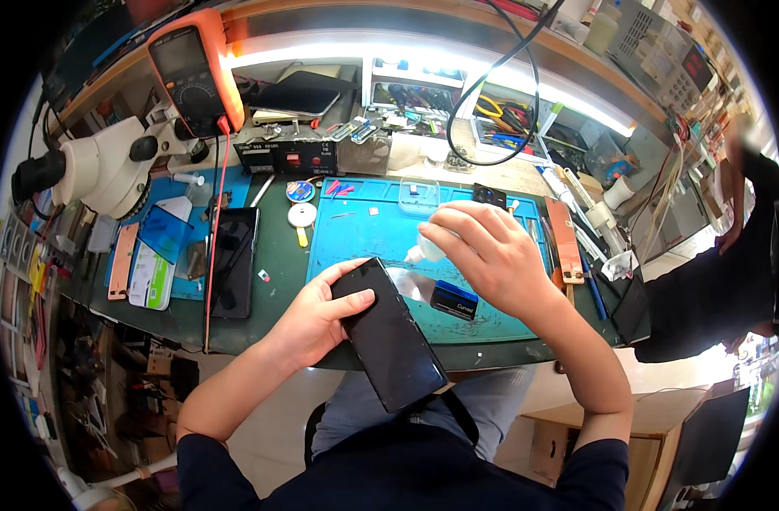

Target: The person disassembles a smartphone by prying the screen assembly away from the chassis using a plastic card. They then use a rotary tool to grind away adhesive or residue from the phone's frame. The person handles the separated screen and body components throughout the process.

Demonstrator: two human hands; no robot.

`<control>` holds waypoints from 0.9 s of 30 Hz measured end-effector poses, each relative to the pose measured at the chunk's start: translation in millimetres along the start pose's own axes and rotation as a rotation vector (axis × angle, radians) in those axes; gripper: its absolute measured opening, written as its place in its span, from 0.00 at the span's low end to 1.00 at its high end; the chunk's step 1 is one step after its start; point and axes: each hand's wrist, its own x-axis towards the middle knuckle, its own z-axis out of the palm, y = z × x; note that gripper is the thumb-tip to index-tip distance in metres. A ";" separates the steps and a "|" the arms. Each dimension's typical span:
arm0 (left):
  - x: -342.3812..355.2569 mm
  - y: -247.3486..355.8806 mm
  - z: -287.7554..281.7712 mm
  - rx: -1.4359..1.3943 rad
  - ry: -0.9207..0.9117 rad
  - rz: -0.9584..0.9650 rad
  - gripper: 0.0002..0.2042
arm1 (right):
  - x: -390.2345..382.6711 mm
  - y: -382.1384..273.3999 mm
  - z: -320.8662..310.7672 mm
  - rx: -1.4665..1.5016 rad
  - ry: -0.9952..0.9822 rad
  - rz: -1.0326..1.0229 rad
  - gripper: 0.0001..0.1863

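Observation:
My left hand [317, 311] is closed around the upper end of a black smartphone [389, 341], thumb on its dark face. The phone is tilted, its lower end over my lap. Above the mat, my right hand [491, 255] grips a small translucent squeeze bottle [428, 248], its narrow white tip pointing down and left toward the phone's upper edge without touching it. My fingers hide part of the bottle. Between the hands, a shiny thin metal sheet [413, 286] lies beside a small black-and-blue packet [455, 300] on the blue work mat [347, 230].
Another dark phone [234, 264] lies left of the mat, near a white microscope [108, 166]. An orange multimeter [196, 72] stands behind, its red lead [215, 238] hanging over the bench. A black cable [536, 94] loops overhead. Another person [713, 281] stands at the right.

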 end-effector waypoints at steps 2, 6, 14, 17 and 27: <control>-0.9 -0.1 1.0 -0.006 -0.001 0.000 0.28 | 0.4 -0.5 -0.6 -0.018 -0.024 -0.038 0.22; -1.1 1.1 0.4 -0.011 -0.008 -0.002 0.28 | 3.3 -4.8 0.3 -0.020 -0.033 -0.077 0.21; -0.4 -0.3 -3.3 -0.009 -0.015 -0.005 0.28 | 5.6 -6.7 -1.0 -0.032 -0.050 -0.095 0.23; 0.4 -0.5 -1.9 -0.020 -0.019 -0.004 0.29 | 4.0 -5.7 -4.9 -0.033 -0.069 -0.077 0.23; -0.9 -1.7 -7.9 -0.067 -0.056 0.027 0.29 | -23.3 26.4 40.1 0.824 -0.011 0.888 0.26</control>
